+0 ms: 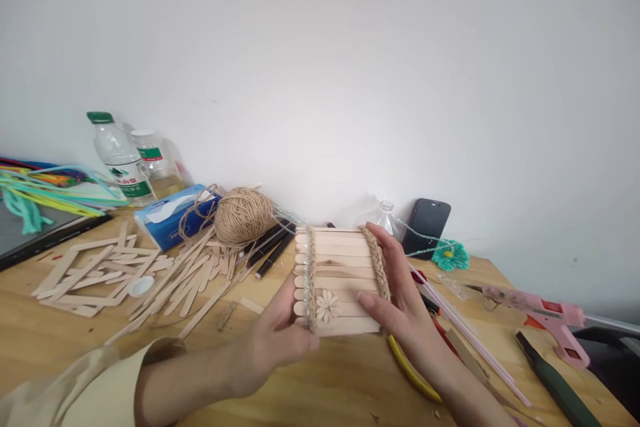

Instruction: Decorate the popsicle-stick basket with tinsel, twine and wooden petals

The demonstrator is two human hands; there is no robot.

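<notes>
- Left hand (273,343): fingers pinch the near-left corner of the pale wooden craft-stick panel (340,260), tilting it into view.
- Right hand (400,297): fingers clasp its braided right edge, steadying it.

Left of the left hand's fingers (297,339): twine ball (243,215), loose craft sticks (193,280), black pens (273,250), tissue box (167,217), two bottles (123,160). Right of the right hand's fingers (375,303): phone (426,227) leaning on wall, teal flower (451,256), pink glue gun (547,317).

bottle labels (131,180) blurred, tissue box (167,221) print illegible (nothing readable)
</notes>
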